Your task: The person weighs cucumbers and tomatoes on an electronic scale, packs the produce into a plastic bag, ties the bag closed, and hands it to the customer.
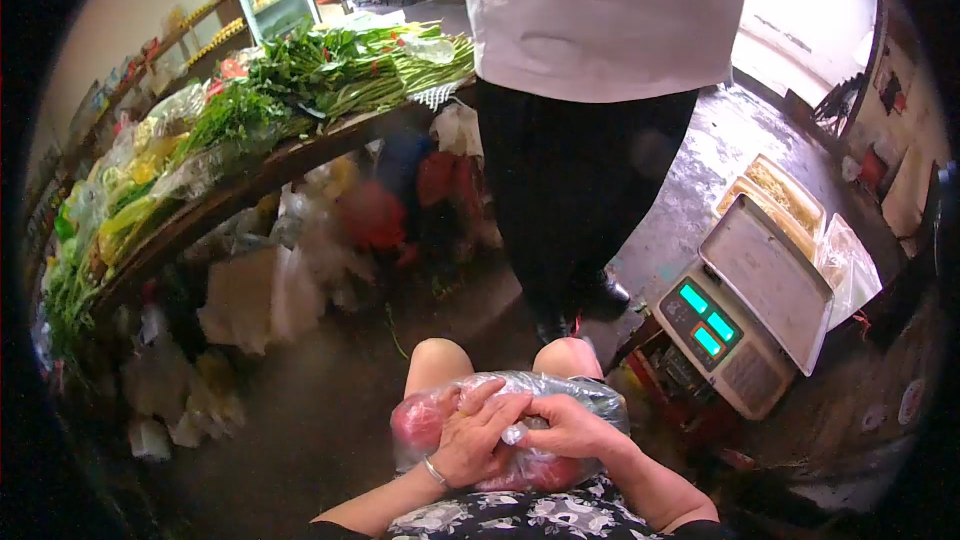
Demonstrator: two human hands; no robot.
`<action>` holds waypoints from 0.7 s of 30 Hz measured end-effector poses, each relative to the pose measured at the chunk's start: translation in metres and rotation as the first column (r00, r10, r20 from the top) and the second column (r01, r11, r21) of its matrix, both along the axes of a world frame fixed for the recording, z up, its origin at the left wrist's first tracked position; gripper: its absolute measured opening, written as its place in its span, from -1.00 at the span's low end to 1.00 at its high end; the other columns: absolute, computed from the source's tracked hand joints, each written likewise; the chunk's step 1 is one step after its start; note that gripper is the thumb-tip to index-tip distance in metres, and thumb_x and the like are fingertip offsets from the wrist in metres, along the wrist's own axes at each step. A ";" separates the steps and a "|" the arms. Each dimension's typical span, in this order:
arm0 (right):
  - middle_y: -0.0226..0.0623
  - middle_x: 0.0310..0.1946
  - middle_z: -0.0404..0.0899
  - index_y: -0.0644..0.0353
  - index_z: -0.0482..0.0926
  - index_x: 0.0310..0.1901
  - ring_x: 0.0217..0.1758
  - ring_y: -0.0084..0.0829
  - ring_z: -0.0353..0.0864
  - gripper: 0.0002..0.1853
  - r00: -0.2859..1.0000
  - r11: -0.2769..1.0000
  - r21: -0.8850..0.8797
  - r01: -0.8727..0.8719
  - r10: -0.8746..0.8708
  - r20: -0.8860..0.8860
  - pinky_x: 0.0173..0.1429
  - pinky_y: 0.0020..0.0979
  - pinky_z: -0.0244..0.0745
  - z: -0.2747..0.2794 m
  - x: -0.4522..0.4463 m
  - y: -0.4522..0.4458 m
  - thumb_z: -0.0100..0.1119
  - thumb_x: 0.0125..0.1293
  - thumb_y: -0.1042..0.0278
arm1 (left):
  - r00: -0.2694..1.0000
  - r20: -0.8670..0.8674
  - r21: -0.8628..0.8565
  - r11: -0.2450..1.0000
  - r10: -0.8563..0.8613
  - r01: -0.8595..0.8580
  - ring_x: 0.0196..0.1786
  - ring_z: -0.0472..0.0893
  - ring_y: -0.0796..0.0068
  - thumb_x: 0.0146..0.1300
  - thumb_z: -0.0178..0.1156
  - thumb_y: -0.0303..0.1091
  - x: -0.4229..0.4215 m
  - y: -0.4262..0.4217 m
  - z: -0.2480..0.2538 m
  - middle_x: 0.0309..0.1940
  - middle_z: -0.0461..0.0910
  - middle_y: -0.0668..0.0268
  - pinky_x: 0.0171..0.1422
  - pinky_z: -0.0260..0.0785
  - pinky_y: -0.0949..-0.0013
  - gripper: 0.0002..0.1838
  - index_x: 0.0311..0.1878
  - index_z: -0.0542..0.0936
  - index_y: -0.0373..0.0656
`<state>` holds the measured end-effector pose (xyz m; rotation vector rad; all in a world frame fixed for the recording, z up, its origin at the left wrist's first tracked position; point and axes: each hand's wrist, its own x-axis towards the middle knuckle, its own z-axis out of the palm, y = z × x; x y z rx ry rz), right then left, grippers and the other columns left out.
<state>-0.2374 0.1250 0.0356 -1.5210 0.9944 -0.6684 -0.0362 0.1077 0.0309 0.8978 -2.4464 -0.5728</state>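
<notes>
A clear plastic bag lies across my lap, with round reddish items showing through at its left and lower parts and something dark green at its right. My left hand, with a bracelet at the wrist, rests on top of the bag, its fingers stretched out. Against it, my right hand has thumb and fingers pinched around a small twisted piece of the plastic. The fingertips of both hands meet over the middle of the bag.
A person in a white top and dark trousers stands just ahead. A digital scale with lit displays is at the right, near trays of food. Leafy vegetables cover a long stall at the left, with bags beneath.
</notes>
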 end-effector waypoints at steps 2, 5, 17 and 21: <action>-0.10 -0.08 0.66 0.32 0.54 0.07 0.00 -0.38 0.61 -0.59 1.000 1.000 0.010 -0.004 0.004 -0.005 0.15 -0.37 0.45 -0.002 0.000 -0.001 0.25 0.24 0.26 | 0.997 0.072 -0.049 0.999 0.017 -0.014 0.35 0.33 0.14 -0.07 0.28 -0.41 0.000 0.001 0.005 0.14 0.50 0.25 0.39 0.02 -0.18 -0.31 0.26 0.44 -0.04; -0.12 -0.08 0.66 0.33 0.54 0.07 0.00 -0.39 0.61 -0.59 1.000 0.999 0.043 -0.007 0.008 -0.014 0.16 -0.38 0.45 -0.004 0.000 -0.003 0.25 0.24 0.28 | 0.997 0.080 -0.021 1.000 0.013 -0.012 0.35 0.34 0.17 -0.05 0.27 -0.38 0.001 -0.001 0.012 0.15 0.51 0.29 0.36 0.03 -0.17 -0.33 0.26 0.44 -0.02; -0.22 -0.08 0.66 0.32 0.53 0.09 0.01 -0.47 0.59 -0.60 1.000 0.998 0.060 0.010 -0.008 -0.026 0.16 -0.42 0.44 0.007 0.008 -0.001 0.22 0.23 0.38 | 0.997 0.016 -0.181 0.981 0.071 -0.067 0.35 0.35 0.36 -0.01 0.25 -0.28 0.008 0.002 -0.008 0.17 0.50 0.41 0.38 -0.14 -0.10 -0.35 0.27 0.45 0.05; -0.23 -0.10 0.66 0.33 0.54 0.07 -0.01 -0.49 0.57 -0.62 1.000 0.997 0.068 0.029 -0.028 -0.011 0.14 -0.43 0.45 -0.005 0.008 -0.002 0.22 0.23 0.38 | 0.998 0.024 -0.148 0.987 0.062 -0.058 0.35 0.34 0.35 -0.01 0.24 -0.28 0.009 0.002 -0.010 0.17 0.50 0.43 0.36 -0.13 -0.11 -0.36 0.26 0.45 0.05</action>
